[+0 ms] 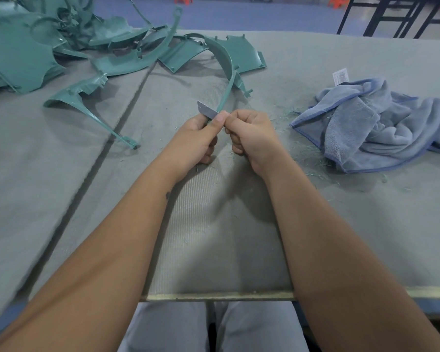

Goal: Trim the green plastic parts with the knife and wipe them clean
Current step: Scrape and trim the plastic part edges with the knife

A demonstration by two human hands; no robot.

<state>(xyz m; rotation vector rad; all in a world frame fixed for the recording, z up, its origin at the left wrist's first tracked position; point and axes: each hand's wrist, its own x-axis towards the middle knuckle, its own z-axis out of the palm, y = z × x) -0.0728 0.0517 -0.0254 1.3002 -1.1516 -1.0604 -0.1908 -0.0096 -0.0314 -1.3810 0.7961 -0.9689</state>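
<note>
A long curved green plastic strip (226, 62) arcs from the parts pile down to my hands at the table's middle. My left hand (197, 138) grips the strip's near end, its thumb up beside the blade. My right hand (250, 134) is curled round the knife, whose handle is hidden in the fist. The knife's short grey blade (205, 110) sticks out to the upper left and lies against the strip's edge. A crumpled blue-grey cloth (381, 123) lies to the right, apart from both hands.
A pile of green plastic parts (23, 54) fills the far left of the grey felt table (341, 224). One slim green part (87, 105) lies alone, left of my hands. Green shavings (313, 153) are scattered near the cloth. The table's front edge runs just above my lap.
</note>
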